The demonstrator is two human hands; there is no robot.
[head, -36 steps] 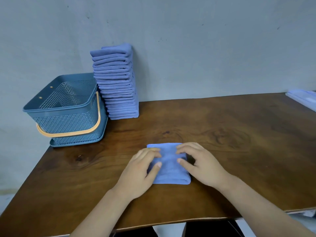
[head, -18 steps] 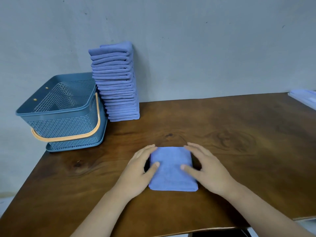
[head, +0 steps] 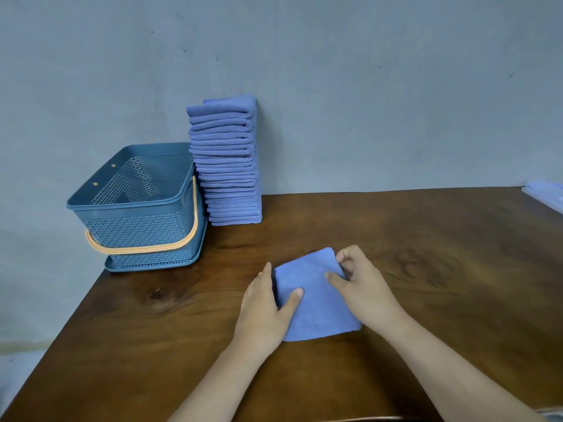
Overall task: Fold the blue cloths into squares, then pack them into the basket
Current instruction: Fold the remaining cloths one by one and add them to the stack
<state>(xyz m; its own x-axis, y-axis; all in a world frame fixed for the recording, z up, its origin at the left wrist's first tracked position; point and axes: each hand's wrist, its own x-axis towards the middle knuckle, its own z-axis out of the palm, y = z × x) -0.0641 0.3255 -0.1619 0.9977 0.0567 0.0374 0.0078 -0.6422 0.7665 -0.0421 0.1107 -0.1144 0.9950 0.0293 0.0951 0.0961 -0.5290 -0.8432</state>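
Basket [head: 137, 208] at ten o'clock from the work, nothing showing inside. The stack [head: 227, 166] of folded cloths towers at eleven against the wall, and a nudge while packing could topple it. Left hand [head: 265, 309] lies flat along the cloth's nine o'clock edge, thumb pressing down. The cloth [head: 316, 306] sits folded and skewed, front-centre on the table [head: 441, 300]. Right hand [head: 362, 287] pinches its one o'clock corner with curled fingers. Lifted by that corner alone, the layers may fall open and spoil the square. More cloths [head: 545, 196] lie far off at two o'clock. No brand, label or writing readable anywhere.
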